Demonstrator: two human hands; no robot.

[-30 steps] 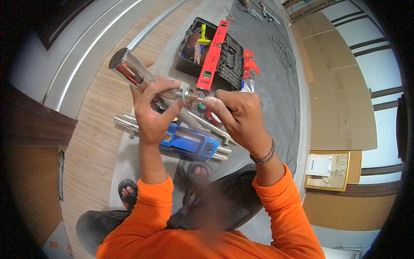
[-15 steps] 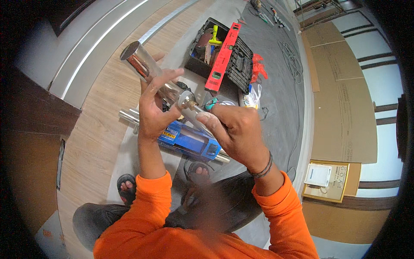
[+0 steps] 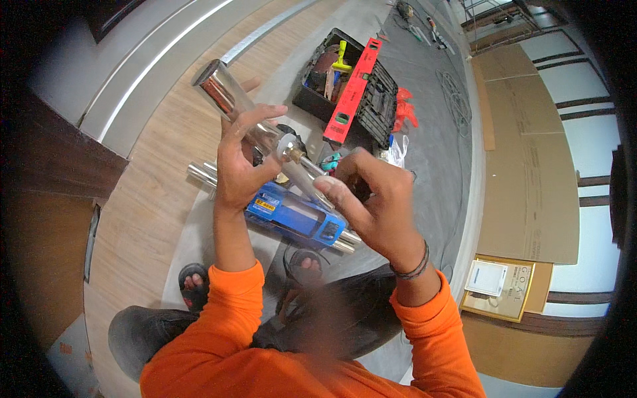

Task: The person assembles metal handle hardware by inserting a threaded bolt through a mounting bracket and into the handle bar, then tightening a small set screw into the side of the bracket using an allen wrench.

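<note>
My left hand is wrapped around a shiny metal tube, held aslant above the floor. A round collar fitting sits on the tube's side beside my left fingers. From its brass-coloured centre a thin metal rod sticks out toward my right hand. My right thumb and curled index finger are at the rod's outer end; the fingertips are partly hidden. Below the tube lies a blue windowed box, with several shiny metal tubes beside and under it.
An open black toolbox stands ahead, with a red spirit level across it. A red plastic bag and a coiled cable lie to its right. Cardboard lines the right side. My sandalled feet are below the box.
My right hand has drawn back to the right along the rod, and more of the rod shows. My left hand keeps its hold on the tube. The view has shifted slightly.
</note>
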